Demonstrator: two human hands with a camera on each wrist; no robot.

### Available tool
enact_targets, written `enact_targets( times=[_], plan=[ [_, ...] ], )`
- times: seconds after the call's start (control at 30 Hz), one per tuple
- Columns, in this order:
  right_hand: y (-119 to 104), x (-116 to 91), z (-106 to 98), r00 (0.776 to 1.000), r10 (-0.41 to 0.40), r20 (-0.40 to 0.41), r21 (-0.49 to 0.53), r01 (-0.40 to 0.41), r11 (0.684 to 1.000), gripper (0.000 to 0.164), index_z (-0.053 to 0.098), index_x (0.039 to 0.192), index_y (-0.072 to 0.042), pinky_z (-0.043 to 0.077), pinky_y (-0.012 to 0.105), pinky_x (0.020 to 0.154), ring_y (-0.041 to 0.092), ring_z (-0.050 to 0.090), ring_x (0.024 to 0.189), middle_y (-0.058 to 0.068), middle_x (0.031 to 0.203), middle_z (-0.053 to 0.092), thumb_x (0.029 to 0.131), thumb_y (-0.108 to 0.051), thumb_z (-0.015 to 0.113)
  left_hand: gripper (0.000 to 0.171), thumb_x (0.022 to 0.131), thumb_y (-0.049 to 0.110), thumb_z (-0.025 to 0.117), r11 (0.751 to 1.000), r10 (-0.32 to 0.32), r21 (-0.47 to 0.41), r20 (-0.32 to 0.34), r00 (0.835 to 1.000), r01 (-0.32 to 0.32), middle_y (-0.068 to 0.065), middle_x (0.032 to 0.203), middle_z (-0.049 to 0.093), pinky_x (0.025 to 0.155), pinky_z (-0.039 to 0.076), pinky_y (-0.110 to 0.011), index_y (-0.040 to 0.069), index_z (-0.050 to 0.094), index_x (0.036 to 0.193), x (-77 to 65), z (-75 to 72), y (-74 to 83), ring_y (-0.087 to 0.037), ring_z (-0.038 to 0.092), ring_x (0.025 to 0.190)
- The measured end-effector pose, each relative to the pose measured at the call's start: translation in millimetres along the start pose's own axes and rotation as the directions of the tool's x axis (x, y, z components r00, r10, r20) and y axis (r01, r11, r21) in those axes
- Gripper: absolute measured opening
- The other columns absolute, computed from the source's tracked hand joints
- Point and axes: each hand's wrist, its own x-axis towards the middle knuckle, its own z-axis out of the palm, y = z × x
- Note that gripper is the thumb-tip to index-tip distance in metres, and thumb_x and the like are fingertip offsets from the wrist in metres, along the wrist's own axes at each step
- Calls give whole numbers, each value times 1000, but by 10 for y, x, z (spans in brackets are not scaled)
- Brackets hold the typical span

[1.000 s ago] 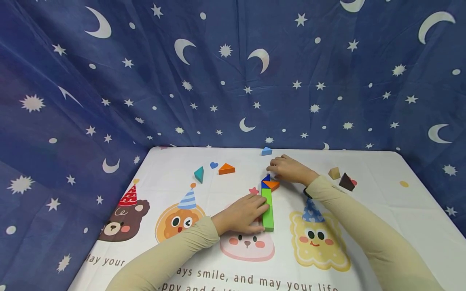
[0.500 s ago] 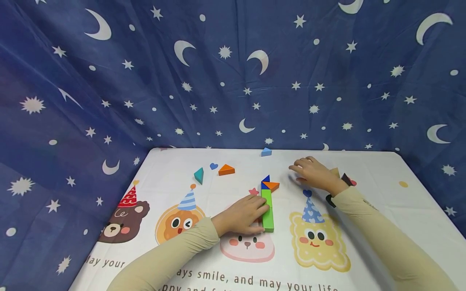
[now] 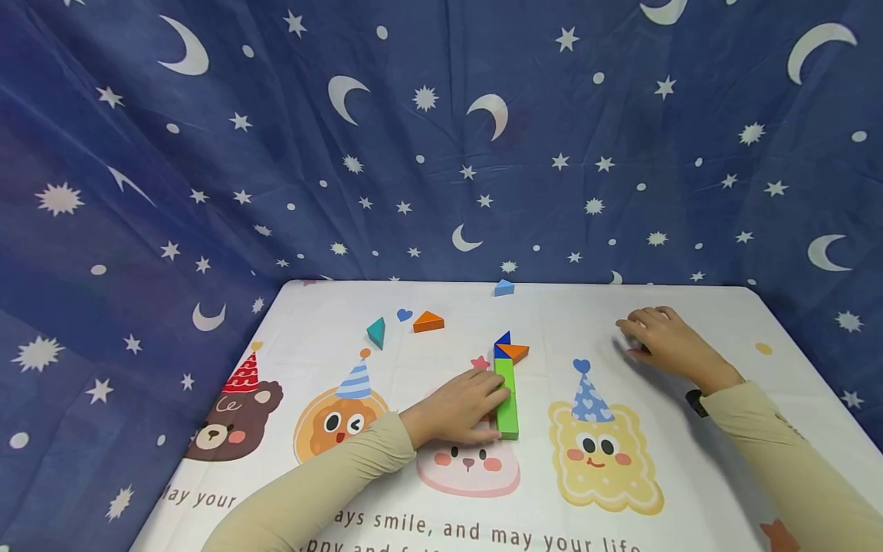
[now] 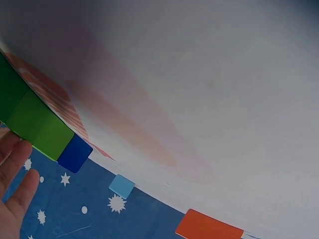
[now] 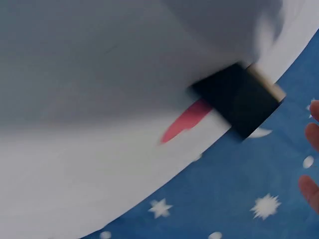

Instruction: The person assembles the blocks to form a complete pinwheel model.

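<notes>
My left hand [image 3: 455, 409] rests on a line of green blocks [image 3: 507, 418], its fingers extended over their top. In the left wrist view the fingertips [image 4: 21, 149] touch the side of the green blocks. Blue triangular pieces [image 3: 501, 349] adjoin the far end of the line, with an orange triangular block [image 3: 516, 353] against them. To the right, my right hand [image 3: 672, 346] hovers with loosely bent fingers over a dark block [image 5: 239, 102] and a tan block [image 5: 267, 83]. Its fingers stand apart from both in the right wrist view; in the head view the hand hides them.
A teal triangular block [image 3: 376, 333] and another orange triangular block [image 3: 428, 322] lie at the back left. A light blue triangular block [image 3: 504, 287] sits by the far edge. Behind the printed white tablecloth [image 3: 745, 429] hangs a blue curtain [image 3: 428, 199] with stars and moons.
My right hand has moved away from the blue and orange pieces, rightward to above the dark and tan blocks, now covered in the head view. My left hand has stayed on the green blocks.
</notes>
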Motion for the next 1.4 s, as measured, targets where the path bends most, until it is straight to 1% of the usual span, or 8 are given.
enact_targets(
  times=[0.13,0.33,0.43,0.57,0.73,0.93,1.03,1.4],
  plan=[
    [106,-137,-29,999,40,16,-21,-39,999,52,63,102,-6,44,56,81,35,60,88,14,92,61,57,-17,87,53,86,53,53,1000,-2,-1,-2,1000,2,-3,125,50,111,32,-31,15,49,122,-5,-4,-5,-17,48,119],
    [211,-266,-50,985,106,133,-87,-95,992,54,63,102,-3,45,58,79,36,60,89,16,94,62,58,-24,87,53,86,54,52,1000,1,6,-6,1000,-1,-2,124,50,111,32,-31,15,49,122,-7,4,-1,-17,48,119],
    [255,-295,-43,976,134,170,-95,-119,988,55,64,103,-3,45,58,79,36,60,90,16,94,62,59,-25,87,52,86,54,53,1000,3,12,-9,1000,-2,-2,123,50,111,32,-30,15,49,120,-6,7,2,-17,48,118],
    [299,-296,-31,973,136,187,-89,-121,989,53,64,103,-2,45,58,77,36,60,89,15,92,64,60,-23,86,52,86,54,53,1000,4,12,-12,1000,-4,-2,123,50,110,33,-30,15,49,120,-4,1,4,-17,49,117],
    [352,-267,4,975,125,184,-70,-114,991,47,65,102,-3,45,57,76,36,60,88,15,91,65,61,-15,85,52,86,53,53,1000,6,8,-13,1000,-6,-3,122,50,110,33,-30,15,50,120,-4,-16,7,-17,49,117],
    [355,-133,31,969,125,212,-53,-116,992,43,65,102,-3,45,57,79,36,60,89,15,91,65,64,-11,83,51,86,54,53,1000,7,12,-16,1000,-7,-3,122,50,110,33,-30,15,50,120,-4,-5,0,-17,49,117],
    [328,-35,78,971,105,213,-55,-96,994,43,65,102,-4,45,57,79,36,61,89,14,91,65,64,-11,83,52,86,54,53,1000,8,9,-17,1000,-8,-3,123,50,111,33,-31,15,49,120,-4,5,-1,-17,49,118],
    [85,475,238,979,12,204,-46,-3,999,40,65,101,-5,46,55,83,32,61,89,12,90,65,66,-14,83,50,86,54,53,1000,3,4,-16,1000,-3,-2,119,50,111,33,-31,15,49,117,2,2,0,-17,49,116]
  ],
)
